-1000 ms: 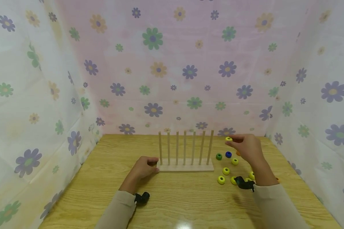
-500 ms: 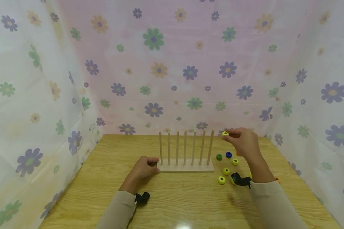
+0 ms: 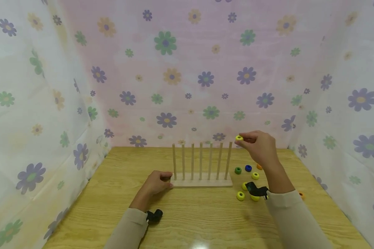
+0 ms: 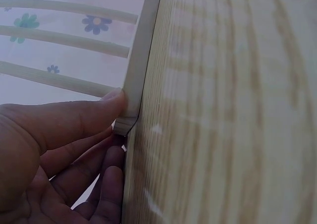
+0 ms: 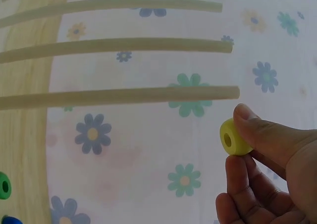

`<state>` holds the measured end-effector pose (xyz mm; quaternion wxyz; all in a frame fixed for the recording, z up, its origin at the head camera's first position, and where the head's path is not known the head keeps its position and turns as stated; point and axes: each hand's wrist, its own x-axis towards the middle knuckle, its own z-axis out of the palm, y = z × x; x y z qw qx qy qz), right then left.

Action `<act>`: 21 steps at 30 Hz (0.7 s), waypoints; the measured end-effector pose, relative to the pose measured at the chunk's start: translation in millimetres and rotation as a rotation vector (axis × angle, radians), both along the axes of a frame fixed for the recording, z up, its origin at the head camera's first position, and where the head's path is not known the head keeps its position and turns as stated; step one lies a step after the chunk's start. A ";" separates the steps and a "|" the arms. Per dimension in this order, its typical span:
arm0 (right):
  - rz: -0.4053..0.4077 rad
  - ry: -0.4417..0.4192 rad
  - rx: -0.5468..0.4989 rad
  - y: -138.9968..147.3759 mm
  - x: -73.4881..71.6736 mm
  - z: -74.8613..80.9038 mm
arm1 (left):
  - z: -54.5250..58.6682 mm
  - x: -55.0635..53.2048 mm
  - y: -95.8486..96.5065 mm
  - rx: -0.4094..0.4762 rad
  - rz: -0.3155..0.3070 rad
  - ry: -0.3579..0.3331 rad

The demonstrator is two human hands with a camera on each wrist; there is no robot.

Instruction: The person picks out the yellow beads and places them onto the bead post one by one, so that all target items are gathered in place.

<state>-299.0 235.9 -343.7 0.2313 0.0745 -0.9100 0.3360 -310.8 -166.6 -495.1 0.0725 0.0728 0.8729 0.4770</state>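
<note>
My right hand (image 3: 261, 148) pinches a yellow bead (image 5: 240, 140) between thumb and fingers, its hole showing in the right wrist view. The bead is in the air, just right of the top of the rightmost peg (image 3: 229, 160) and apart from it. That peg belongs to a wooden peg rack (image 3: 202, 183), a pale base with a row of several upright bare pegs. At the rack's left end, my left hand (image 3: 156, 182) grips the base. In the left wrist view the thumb (image 4: 89, 116) lies on the base's corner, with the other fingers beneath, partly in shadow.
Loose beads lie on the wooden table (image 3: 187, 218) right of the rack: a green bead (image 3: 236, 171), a blue bead (image 3: 248, 169), several yellow ones such as this yellow bead (image 3: 240, 198), and orange ones (image 3: 259, 167). Flowered cloth (image 3: 187, 62) encloses the back and sides.
My right hand has risen and moved left with the yellow bead, from above the loose beads to near the rightmost peg's top. The left hand and the rack have stayed put.
</note>
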 end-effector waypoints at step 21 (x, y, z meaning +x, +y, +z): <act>0.095 0.046 -0.079 -34.7 -1.6 11.0 | -3.5 -0.9 -0.6 0.010 0.000 -0.006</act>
